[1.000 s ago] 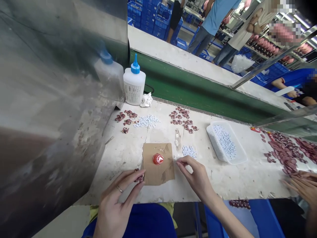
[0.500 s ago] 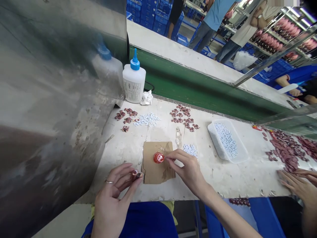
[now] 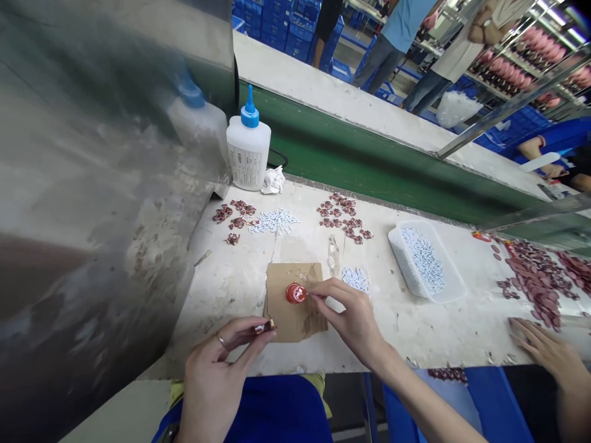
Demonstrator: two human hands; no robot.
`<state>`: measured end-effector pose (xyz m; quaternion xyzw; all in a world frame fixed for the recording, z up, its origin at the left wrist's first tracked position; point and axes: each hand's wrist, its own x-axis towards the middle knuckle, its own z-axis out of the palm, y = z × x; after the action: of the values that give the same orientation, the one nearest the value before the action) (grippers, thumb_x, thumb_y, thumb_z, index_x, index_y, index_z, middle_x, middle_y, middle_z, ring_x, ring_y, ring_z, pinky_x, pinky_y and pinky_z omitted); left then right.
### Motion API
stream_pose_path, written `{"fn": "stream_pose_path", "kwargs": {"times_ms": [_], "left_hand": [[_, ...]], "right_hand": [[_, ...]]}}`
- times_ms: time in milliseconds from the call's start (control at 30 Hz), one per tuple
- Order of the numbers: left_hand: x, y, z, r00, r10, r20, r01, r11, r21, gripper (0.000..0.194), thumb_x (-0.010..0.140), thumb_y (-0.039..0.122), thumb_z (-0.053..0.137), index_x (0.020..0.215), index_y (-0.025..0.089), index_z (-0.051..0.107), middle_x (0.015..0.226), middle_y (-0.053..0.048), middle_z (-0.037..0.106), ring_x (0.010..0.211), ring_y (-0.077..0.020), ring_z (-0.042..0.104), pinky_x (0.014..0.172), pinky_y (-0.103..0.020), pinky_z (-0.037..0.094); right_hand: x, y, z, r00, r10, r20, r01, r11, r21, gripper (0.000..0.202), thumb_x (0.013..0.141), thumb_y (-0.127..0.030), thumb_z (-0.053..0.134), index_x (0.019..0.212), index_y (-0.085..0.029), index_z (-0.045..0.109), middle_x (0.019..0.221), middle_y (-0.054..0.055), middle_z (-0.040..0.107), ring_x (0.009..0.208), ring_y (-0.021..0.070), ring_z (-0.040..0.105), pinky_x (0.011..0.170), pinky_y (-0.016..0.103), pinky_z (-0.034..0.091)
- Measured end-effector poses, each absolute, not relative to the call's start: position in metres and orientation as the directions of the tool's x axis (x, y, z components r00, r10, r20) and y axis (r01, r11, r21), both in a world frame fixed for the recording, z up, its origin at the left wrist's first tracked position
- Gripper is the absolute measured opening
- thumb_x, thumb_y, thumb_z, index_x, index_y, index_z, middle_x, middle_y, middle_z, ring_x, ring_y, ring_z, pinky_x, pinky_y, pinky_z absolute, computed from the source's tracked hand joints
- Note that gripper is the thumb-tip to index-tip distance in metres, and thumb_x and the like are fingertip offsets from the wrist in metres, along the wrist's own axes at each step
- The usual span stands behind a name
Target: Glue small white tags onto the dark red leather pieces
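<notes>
Pinches a small dark-red, cream-edged piece (image 3: 265,327) between thumb and fingers of the left hand (image 3: 213,369), low and left of centre in the frame, at the lower left edge of a torn-edged brown cardboard square (image 3: 277,283); holds thumb and forefinger of the right hand (image 3: 351,311) close together beside the right edge of a small round glossy red cap (image 3: 295,293), mid-frame on the cardboard; cannot tell whether gripping anything there; has, on the scuffed white bench (image 3: 231,277), a loose pile of tiny white-and-blue chips (image 3: 354,280) just beyond the right hand, and a translucent rectangular plastic tub (image 3: 402,266) of similar chips right of centre.
</notes>
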<state>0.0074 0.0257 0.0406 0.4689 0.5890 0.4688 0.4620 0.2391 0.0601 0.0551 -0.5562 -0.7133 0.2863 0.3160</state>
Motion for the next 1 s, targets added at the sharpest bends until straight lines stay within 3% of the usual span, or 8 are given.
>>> {"fn": "stream_pose_path", "kwargs": {"times_ms": [200, 400, 600, 733, 900, 1000], "left_hand": [[0.017, 0.021, 0.057, -0.078, 0.997, 0.016, 0.152, -0.004, 0.988, 0.014, 0.080, 0.029, 0.082, 0.093, 0.033, 0.081, 0.089, 0.009, 0.080, 0.076, -0.0087, 0.078, 0.078, -0.005, 0.060], [0.018, 0.020, 0.068, 0.012, 0.994, 0.111, 0.141, -0.111, 0.984, 0.014, 0.085, 0.022, 0.078, 0.092, 0.034, 0.079, 0.092, 0.011, 0.079, 0.078, -0.0068, 0.077, 0.081, -0.007, 0.062], [0.017, 0.018, 0.066, 0.000, 0.995, 0.102, 0.175, -0.100, 0.979, 0.010, 0.083, 0.025, 0.080, 0.091, 0.032, 0.080, 0.093, 0.009, 0.080, 0.077, -0.0102, 0.077, 0.079, -0.014, 0.065], [0.017, 0.021, 0.067, 0.024, 0.984, 0.178, 0.194, -0.179, 0.965, 0.018, 0.083, 0.021, 0.080, 0.094, 0.035, 0.078, 0.095, 0.013, 0.079, 0.078, -0.0062, 0.076, 0.081, -0.009, 0.063], [0.021, 0.024, 0.072, 0.033, 0.977, 0.211, 0.195, -0.213, 0.957, 0.022, 0.083, 0.017, 0.080, 0.094, 0.035, 0.078, 0.095, 0.015, 0.079, 0.079, -0.0040, 0.076, 0.084, -0.005, 0.060], [0.025, 0.027, 0.072, 0.018, 0.985, 0.169, 0.148, -0.170, 0.974, 0.020, 0.082, 0.019, 0.081, 0.093, 0.034, 0.079, 0.092, 0.014, 0.079, 0.078, -0.0049, 0.077, 0.083, -0.005, 0.060]], "right_hand": [[0.220, 0.042, 0.092, -0.101, 0.990, 0.101, 0.384, 0.133, -0.914, 0.012, 0.090, -0.014, 0.071, 0.091, -0.024, 0.078, 0.085, 0.003, 0.079, 0.078, 0.0182, 0.074, 0.070, 0.031, 0.061], [0.202, 0.032, 0.114, -0.161, 0.976, 0.146, 0.260, 0.185, -0.948, 0.019, 0.089, -0.010, 0.073, 0.096, -0.026, 0.079, 0.090, 0.002, 0.082, 0.080, 0.0177, 0.077, 0.072, 0.031, 0.065], [0.203, 0.034, 0.114, -0.198, 0.974, 0.106, 0.293, 0.162, -0.942, 0.015, 0.093, -0.014, 0.070, 0.096, -0.026, 0.079, 0.088, 0.002, 0.081, 0.078, 0.0174, 0.077, 0.070, 0.031, 0.065], [0.205, 0.031, 0.115, -0.287, 0.948, 0.133, 0.365, 0.237, -0.900, 0.021, 0.097, -0.013, 0.066, 0.108, -0.027, 0.077, 0.095, 0.004, 0.080, 0.081, 0.0170, 0.077, 0.070, 0.028, 0.065], [0.212, 0.026, 0.115, -0.411, 0.882, 0.232, 0.524, 0.437, -0.732, 0.032, 0.101, -0.009, 0.058, 0.126, -0.024, 0.071, 0.102, 0.008, 0.078, 0.084, 0.0175, 0.077, 0.072, 0.027, 0.066], [0.217, 0.028, 0.115, -0.389, 0.897, 0.208, 0.498, 0.395, -0.772, 0.030, 0.100, -0.010, 0.060, 0.123, -0.025, 0.072, 0.103, 0.007, 0.078, 0.088, 0.0181, 0.077, 0.075, 0.028, 0.067]]}}
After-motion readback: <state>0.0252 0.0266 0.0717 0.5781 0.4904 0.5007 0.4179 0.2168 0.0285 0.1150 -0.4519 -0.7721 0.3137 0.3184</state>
